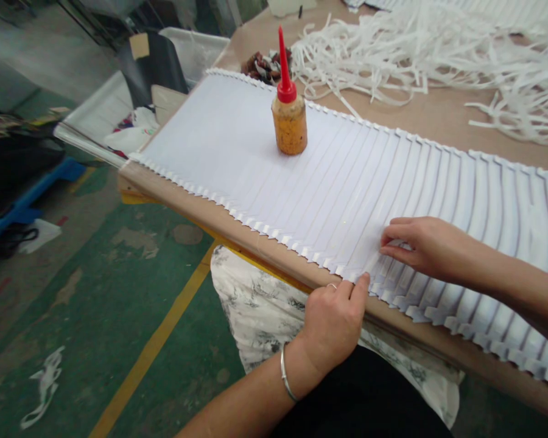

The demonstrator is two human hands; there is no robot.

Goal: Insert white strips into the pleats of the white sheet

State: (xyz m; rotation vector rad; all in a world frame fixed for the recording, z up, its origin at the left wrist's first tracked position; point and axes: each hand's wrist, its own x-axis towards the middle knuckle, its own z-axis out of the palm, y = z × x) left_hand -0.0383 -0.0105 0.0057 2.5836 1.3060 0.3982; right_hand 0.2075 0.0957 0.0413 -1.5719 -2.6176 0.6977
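Long white paper sheets (214, 140) lie overlapped in a row along the table, with notched tabs on their near and far edges. My left hand (335, 319), with a ring and a silver bangle, is closed at the near edge, its fingertips on the tabs. Just right of it, my right hand (422, 246) pinches over the sheets. A thin white strip seems to run down from its fingertips, blending with the paper. Upright on the sheets farther back stands a glue bottle (290, 126) with amber contents and a pointed red nozzle.
A tangled heap of white strips (393, 55) covers the table's far right. Dark scraps (262, 67) lie behind the bottle. Beyond the table's left end are a white tray (91, 121) and a dark curved container (153, 70). Patterned cloth (256, 304) hangs below the near edge.
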